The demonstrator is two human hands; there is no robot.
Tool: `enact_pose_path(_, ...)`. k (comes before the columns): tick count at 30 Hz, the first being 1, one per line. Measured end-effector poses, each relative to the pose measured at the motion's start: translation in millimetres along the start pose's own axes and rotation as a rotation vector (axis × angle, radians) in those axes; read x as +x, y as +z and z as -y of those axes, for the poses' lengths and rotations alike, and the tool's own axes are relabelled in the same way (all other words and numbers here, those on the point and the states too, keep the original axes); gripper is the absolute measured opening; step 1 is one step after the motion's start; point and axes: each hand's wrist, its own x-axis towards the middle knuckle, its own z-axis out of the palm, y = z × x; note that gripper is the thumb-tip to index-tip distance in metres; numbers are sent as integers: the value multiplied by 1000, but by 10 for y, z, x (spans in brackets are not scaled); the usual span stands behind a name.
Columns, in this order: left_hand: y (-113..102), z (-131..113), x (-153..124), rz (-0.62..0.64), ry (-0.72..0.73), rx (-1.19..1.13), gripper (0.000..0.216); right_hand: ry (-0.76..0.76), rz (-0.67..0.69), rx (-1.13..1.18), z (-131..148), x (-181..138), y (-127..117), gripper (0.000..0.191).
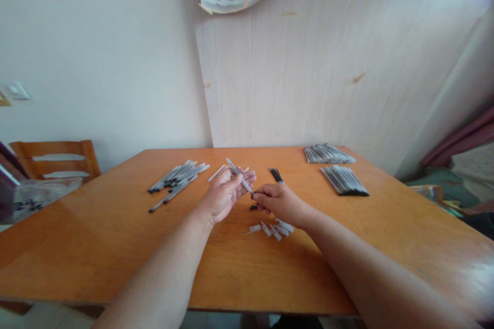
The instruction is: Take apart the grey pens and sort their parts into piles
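My left hand [226,193] holds a thin grey pen [239,176] between thumb and fingers, its upper end tilted away from me. My right hand [278,199] is pinched on the pen's near end, fingers curled. Both hands hover over the middle of the orange wooden table [116,247]. Several short pale caps [272,229] lie on the table just below my right hand. A small dark piece [253,207] lies under the hands. A few dark sticks [276,174] lie just beyond my right hand.
A loose heap of grey pens [177,179] lies at the left. Two tidy stacks of pens [343,180] [327,153] sit at the back right. A wooden chair [57,158] and a clear bag [34,196] stand to the left. Walls close the far side.
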Motion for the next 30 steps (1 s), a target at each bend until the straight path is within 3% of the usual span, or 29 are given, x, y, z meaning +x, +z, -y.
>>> enact_pose_path(8, 27, -39, -30, 21, -71, 57, 22, 96, -39, 189, 56, -19, -5, 19)
enact_pose_path(20, 31, -35, -17, -119, -79, 225, 33, 5, -122, 6, 60, -32, -16, 19)
enact_pose_path(25, 18, -6, 3, -175, -82, 256, 37, -119, -243, -180, 47, -23, 6, 13)
enact_pose_path(30, 3, 10, 12, -155, -81, 234, 36, -113, -194, -179, 53, -24, 2, 22)
